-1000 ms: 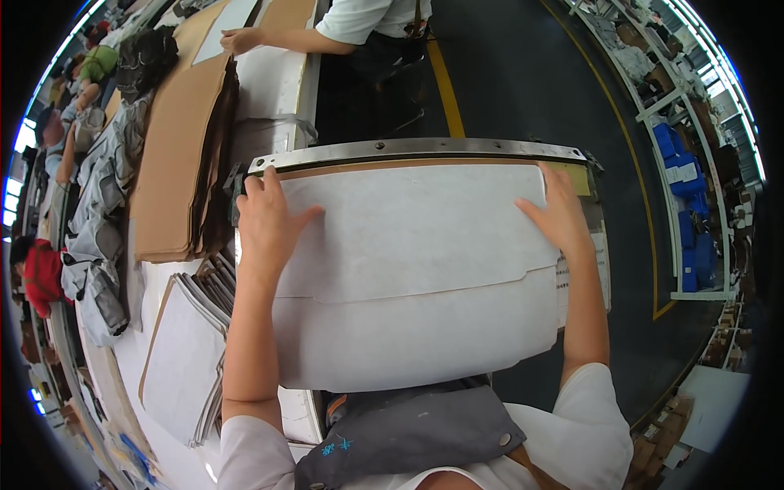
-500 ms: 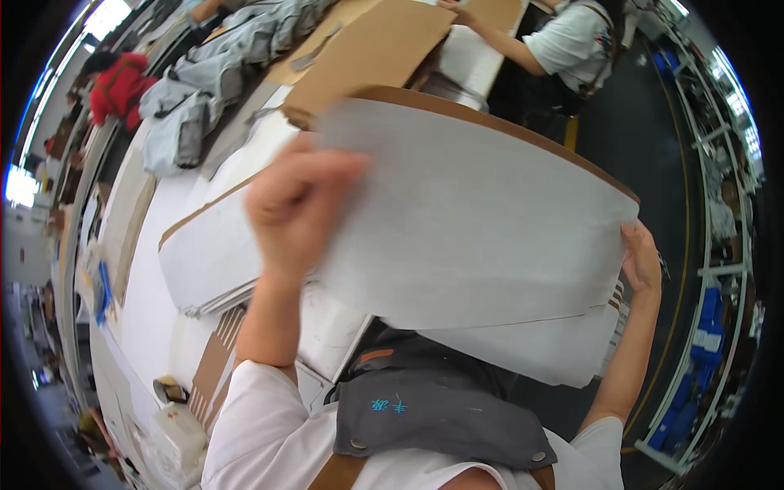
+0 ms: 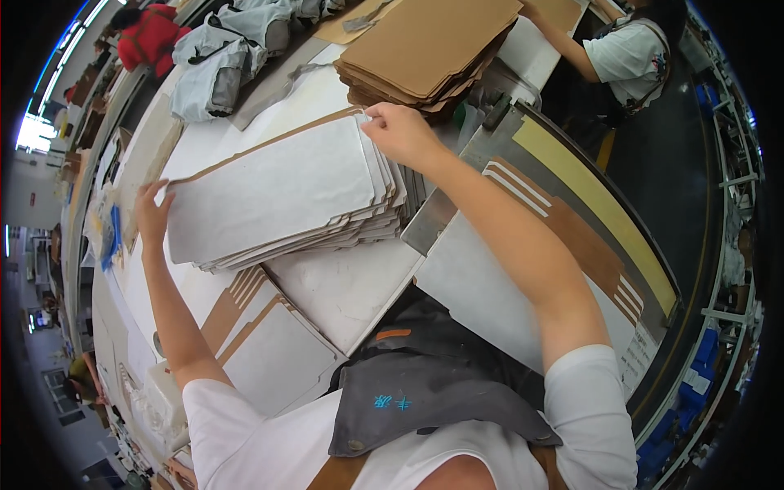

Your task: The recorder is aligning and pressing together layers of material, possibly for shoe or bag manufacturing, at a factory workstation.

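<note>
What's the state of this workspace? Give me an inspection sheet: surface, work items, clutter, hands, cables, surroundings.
Surface: white table, bearing sheets and stacks.
Work items: top sheet on a white stack, whose lower layers stick out unevenly at the right.
Clutter: brown stack beyond; grey bags farther left.
Left hand: at the top sheet's left corner; grip unclear.
Right hand: pinching its upper-right corner.
Cables: nothing seen.
Surroundings: co-worker upper right; person in red upper left; blue bins on the right-hand shelves.
</note>
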